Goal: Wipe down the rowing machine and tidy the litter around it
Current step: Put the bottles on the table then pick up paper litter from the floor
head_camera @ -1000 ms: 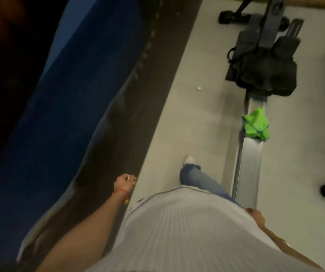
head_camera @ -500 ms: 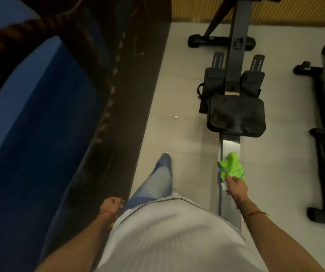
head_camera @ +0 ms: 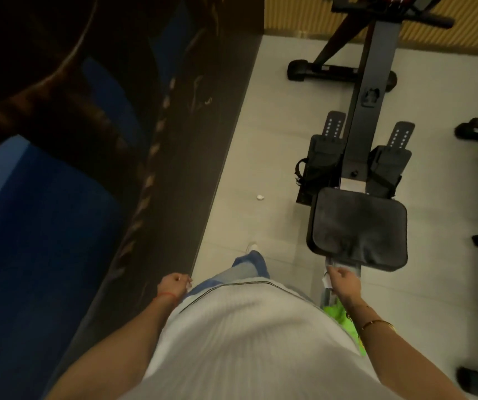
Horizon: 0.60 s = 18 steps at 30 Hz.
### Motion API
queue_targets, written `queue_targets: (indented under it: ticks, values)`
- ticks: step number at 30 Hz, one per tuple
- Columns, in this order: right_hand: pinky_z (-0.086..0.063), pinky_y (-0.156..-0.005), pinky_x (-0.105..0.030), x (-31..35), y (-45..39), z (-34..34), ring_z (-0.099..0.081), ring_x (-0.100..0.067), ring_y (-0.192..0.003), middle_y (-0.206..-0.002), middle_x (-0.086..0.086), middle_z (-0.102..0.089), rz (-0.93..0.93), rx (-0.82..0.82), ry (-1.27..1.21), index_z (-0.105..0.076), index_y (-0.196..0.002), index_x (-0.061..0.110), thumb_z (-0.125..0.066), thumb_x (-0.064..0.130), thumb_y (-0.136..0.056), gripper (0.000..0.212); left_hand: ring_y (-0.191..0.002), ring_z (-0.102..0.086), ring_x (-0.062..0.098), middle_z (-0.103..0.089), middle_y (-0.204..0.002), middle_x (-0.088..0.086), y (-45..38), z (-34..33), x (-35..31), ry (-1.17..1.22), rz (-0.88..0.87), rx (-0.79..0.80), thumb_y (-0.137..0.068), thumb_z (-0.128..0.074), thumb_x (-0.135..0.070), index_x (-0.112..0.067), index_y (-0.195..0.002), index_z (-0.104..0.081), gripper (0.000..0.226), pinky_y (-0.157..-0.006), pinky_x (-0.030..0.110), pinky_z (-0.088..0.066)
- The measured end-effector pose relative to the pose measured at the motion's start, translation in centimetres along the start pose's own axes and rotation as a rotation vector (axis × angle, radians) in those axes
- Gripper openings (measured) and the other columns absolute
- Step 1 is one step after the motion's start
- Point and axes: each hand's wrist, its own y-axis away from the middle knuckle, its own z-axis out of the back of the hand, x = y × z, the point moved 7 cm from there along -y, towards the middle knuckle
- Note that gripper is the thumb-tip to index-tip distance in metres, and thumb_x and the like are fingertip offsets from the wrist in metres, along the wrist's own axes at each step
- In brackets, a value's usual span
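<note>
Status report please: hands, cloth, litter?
Right hand pinches white scrap; left hand curled by hip. Green cloth under right wrist. White litter on floor.

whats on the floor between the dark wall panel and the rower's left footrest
In the head view, only a small white scrap of litter lies on that strip of pale floor, between the dark wall panel and the left footrest, touching neither.

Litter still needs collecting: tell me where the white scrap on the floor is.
In the head view, the white scrap lies on the pale floor, left of the rowing machine's footrests, between them and the dark wall.
</note>
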Motion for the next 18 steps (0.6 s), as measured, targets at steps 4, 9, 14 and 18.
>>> queue_targets:
  ticks: [4, 9, 14, 18]
  values:
    - [-0.049, -0.091, -0.044, 8.6, -2.6, 2.4, -0.063, -0.037, -0.095, -0.093, -0.017, -0.067, 0.073, 0.013, -0.022, -0.065, -0.088, 0.008, -0.057, 0.035, -0.093, 0.029, -0.064, -0.055, 0.019, -0.067, -0.085, 0.012, -1.6, 0.5, -8.2, 0.107, -0.034, -0.041, -0.092, -0.052, -0.014, -0.013, -0.077, -0.066, 0.021, -0.065, 0.025, -0.045]
    - [-0.052, -0.091, -0.048, 16.7, -6.1, 4.7, -0.062, -0.033, -0.097, -0.098, -0.016, -0.065, 0.162, 0.049, -0.015, -0.065, -0.099, 0.005, -0.055, 0.033, -0.094, 0.03, -0.058, -0.054, 0.016, -0.066, -0.081, 0.009, -2.9, 0.4, -17.6, 0.113, -0.133, -0.059, -0.092, -0.05, -0.016, -0.015, -0.075, -0.066, 0.023, -0.058, 0.023, -0.045]
    - [-0.05, -0.085, -0.037, 21.7, -8.3, 5.9, -0.058, -0.027, -0.09, -0.096, -0.013, -0.063, 0.204, 0.087, 0.064, -0.063, -0.103, 0.005, -0.054, 0.032, -0.095, 0.029, -0.053, -0.053, 0.013, -0.064, -0.076, 0.006, -2.7, -0.8, -23.5, 0.128, -0.185, -0.042, -0.091, -0.05, -0.013, -0.014, -0.085, -0.068, 0.019, -0.048, 0.021, -0.043]
    - [-0.038, -0.08, -0.027, 25.0, -9.9, 4.8, -0.053, -0.023, -0.091, -0.094, -0.009, -0.057, 0.225, 0.12, 0.119, -0.062, -0.104, 0.005, -0.054, 0.032, -0.095, 0.029, -0.053, -0.053, 0.012, -0.065, -0.079, 0.005, -3.6, -1.2, -26.7, 0.124, -0.272, -0.005, -0.091, -0.049, -0.008, -0.017, -0.081, -0.066, 0.022, -0.041, 0.014, -0.04]
